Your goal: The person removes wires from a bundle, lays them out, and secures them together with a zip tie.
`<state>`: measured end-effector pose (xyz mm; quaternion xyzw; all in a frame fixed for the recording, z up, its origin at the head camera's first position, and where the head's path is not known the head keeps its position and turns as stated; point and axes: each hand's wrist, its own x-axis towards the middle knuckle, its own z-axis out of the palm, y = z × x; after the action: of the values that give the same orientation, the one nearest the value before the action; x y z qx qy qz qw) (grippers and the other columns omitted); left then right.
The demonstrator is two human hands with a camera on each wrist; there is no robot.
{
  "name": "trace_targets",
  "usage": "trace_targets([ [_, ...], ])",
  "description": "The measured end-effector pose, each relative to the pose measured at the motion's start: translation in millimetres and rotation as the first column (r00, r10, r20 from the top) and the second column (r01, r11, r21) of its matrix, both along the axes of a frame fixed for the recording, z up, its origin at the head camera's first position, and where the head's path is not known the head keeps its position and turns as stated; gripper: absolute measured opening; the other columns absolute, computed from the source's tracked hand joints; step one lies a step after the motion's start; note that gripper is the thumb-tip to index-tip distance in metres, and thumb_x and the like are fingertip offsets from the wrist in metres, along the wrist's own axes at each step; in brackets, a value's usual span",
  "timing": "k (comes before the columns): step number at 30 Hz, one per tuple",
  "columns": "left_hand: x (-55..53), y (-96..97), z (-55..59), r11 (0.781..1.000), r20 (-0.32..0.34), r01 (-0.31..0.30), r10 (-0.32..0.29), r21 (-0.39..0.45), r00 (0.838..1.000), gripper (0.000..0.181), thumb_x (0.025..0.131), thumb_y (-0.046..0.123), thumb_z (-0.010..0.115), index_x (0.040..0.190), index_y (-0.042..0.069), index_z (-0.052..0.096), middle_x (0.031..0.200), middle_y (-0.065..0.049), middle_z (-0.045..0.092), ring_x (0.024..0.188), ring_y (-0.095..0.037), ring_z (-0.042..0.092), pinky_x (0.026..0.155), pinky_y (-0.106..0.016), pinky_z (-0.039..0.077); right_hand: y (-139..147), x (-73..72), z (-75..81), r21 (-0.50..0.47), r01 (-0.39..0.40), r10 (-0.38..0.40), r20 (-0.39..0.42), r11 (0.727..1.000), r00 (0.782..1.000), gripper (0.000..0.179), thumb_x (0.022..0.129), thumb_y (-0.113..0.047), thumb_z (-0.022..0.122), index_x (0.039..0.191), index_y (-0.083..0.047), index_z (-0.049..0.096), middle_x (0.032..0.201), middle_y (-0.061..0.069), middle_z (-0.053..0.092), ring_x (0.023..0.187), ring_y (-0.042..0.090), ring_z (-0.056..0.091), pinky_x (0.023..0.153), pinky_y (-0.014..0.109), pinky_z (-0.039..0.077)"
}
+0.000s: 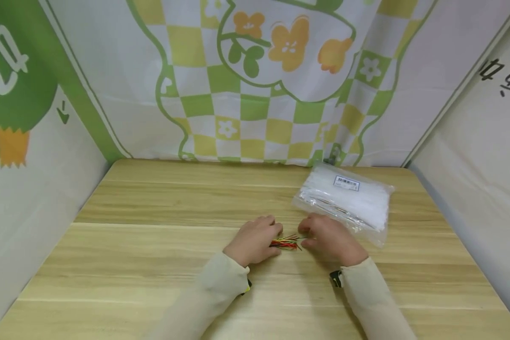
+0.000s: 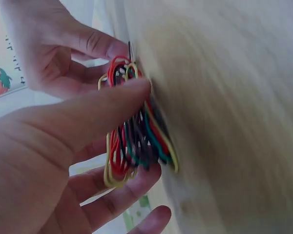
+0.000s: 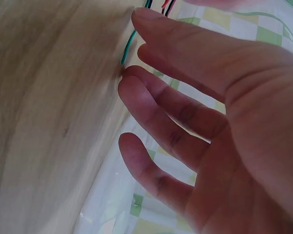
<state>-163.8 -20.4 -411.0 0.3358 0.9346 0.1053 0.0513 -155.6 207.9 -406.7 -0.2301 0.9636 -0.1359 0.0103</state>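
Note:
My left hand [image 1: 255,240] holds a bundle of thin wires [image 1: 285,243] in red, yellow, black and green, low over the wooden table. In the left wrist view the thumb lies across the looped wires [image 2: 118,155], with the fingers on their other side. My right hand [image 1: 332,240] is at the right end of the bundle, its thumb and fingers curved loosely apart. Beside its fingertips, in the right wrist view, a green wire [image 3: 129,46] sticks out. Part of the bundle is hidden behind the left hand in the head view.
A clear plastic bag [image 1: 378,226] of white thin pieces, bearing a barcode label [image 1: 346,183], lies behind the right hand. The wooden table [image 1: 153,264] extends to a patterned curtain [image 1: 255,127] at the back and fabric walls at both sides.

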Motion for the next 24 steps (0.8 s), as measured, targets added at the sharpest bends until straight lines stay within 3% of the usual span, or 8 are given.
trace_targets([
  [6,1.1,6.8,-6.1,0.999,-0.065,0.001,0.002,0.036,0.998,0.017,0.093,0.028,0.082,0.104,0.020,0.071,0.097,0.003,0.061,0.097,-0.020,0.064,0.071,-0.036,0.052,-2,0.8,-1.2,-0.021,-0.026,0.025,-0.020,0.999,0.999,0.015,0.087,-0.012,0.085,0.100,-0.014,0.078,0.100,-0.001,0.070,0.091,0.017,0.069,0.082,0.039,0.058],
  [11,3.9,6.9,-6.9,0.999,-0.088,-0.005,0.009,0.049,0.996,0.014,0.095,0.027,0.081,0.102,0.020,0.070,0.097,0.003,0.063,0.096,-0.021,0.066,0.071,-0.038,0.055,-4,0.8,-0.7,-0.028,-0.056,0.055,-0.046,0.998,0.997,0.011,0.087,-0.013,0.085,0.095,-0.017,0.078,0.096,-0.002,0.069,0.087,0.016,0.068,0.078,0.036,0.057],
  [24,11.4,-5.1,-1.9,0.991,-0.055,-0.008,0.015,0.133,0.998,0.013,0.099,0.022,0.076,0.105,0.020,0.065,0.106,0.004,0.075,0.098,-0.022,0.068,0.076,-0.039,0.053,-6,-6.5,-3.1,-0.027,-0.151,0.148,-0.074,0.988,0.986,0.011,0.090,-0.013,0.083,0.088,-0.024,0.079,0.089,-0.013,0.076,0.085,0.006,0.068,0.074,0.030,0.056],
])
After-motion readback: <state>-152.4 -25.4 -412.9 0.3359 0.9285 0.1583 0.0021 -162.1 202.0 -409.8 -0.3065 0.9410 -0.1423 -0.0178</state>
